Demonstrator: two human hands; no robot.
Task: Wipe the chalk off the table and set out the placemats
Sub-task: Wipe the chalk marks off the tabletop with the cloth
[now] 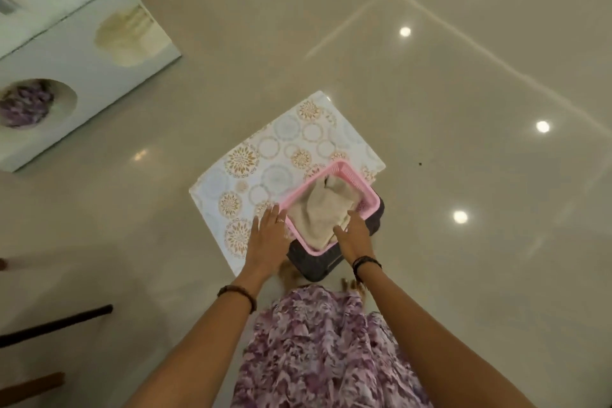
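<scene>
Head view, looking down: I see both hands reaching to a pink slotted plastic basket (351,190) on the glossy tiled floor (463,76), the left hand (270,235) flat and relaxed at its rim, the right hand (352,235) touching the soft beige cloth (323,209) inside (whether it grips, I cannot tell). Beneath lies a stiff patterned placemat (265,159); fetching supplies seems underway, and next I'd lift the cloth toward the glass table (82,53).
</scene>
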